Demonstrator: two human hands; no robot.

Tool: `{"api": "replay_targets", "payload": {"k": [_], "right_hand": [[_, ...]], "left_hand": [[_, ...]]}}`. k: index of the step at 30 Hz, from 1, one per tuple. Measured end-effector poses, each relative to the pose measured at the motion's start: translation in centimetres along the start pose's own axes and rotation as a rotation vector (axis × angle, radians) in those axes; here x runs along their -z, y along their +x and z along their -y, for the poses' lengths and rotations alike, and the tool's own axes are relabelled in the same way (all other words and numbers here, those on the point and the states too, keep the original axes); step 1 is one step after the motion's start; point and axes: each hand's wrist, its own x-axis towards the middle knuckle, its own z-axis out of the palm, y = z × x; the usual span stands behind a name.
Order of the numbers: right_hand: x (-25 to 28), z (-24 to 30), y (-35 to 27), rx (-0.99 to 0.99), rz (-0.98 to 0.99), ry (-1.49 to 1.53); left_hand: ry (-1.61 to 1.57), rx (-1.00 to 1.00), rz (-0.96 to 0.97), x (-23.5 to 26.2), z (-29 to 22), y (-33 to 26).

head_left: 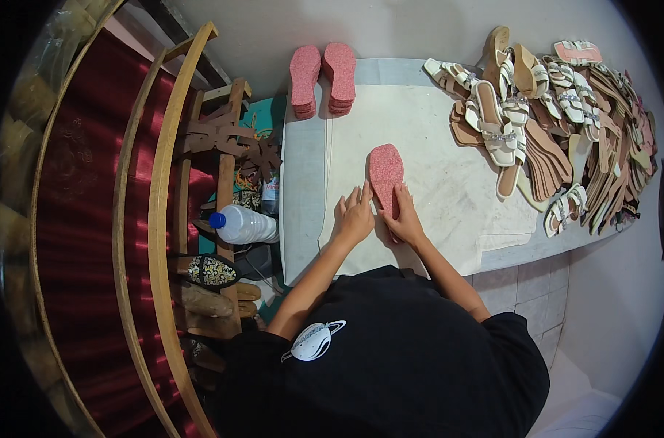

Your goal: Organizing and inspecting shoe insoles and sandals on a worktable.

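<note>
A pink speckled shoe sole (pixel 386 169) lies on the white cloth (pixel 441 139) in front of me, its broad toe end pointing away. My right hand (pixel 403 217) holds its narrow heel end, fingers along the right edge. Just left of the sole is my left hand (pixel 354 219), its fingers stretched out and near the sole's edge; nothing shows in it. Two stacks of similar pink soles, a left stack (pixel 305 77) and a right stack (pixel 340 73), stand at the far left of the table.
White sandals (pixel 496 131) and brown soles (pixel 547 160) are heaped on the table's right side. To the left, a wooden rack (pixel 164 168) holds shoes. A plastic bottle with a blue cap (pixel 244 224) lies by the table's left edge. A wall (pixel 397 33) rises behind the table.
</note>
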Motion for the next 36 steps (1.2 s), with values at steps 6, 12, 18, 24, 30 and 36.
{"api": "replay_targets", "payload": {"k": [6,12,18,24,30,36], "right_hand": [[1.4,0.2,0.2,-0.039,0.023,0.150],[2.2,1.4,0.0,-0.002,-0.056,0.184],[2.3,3.5,-0.1,0.096,-0.128,0.114],[3.0,6.0,-0.3,0.209,-0.052,-0.055],[5.2,5.9,-2.4,0.639,0.093,-0.477],[7.1,4.7,-1.3,0.727,0.164,-0.493]], "left_hand": [[0.139,-0.027,-0.015,-0.1,-0.5,0.1],[0.068,0.007,-0.032,0.3,-1.1,0.3],[-0.160,0.004,-0.217,0.9,-0.8,0.7],[-0.867,0.172,-0.104,1.5,0.0,2.0],[-0.999,0.178,-0.265,5.0,-0.9,2.3],[-1.138,0.118,-0.166,6.3,-1.1,1.4]]}}
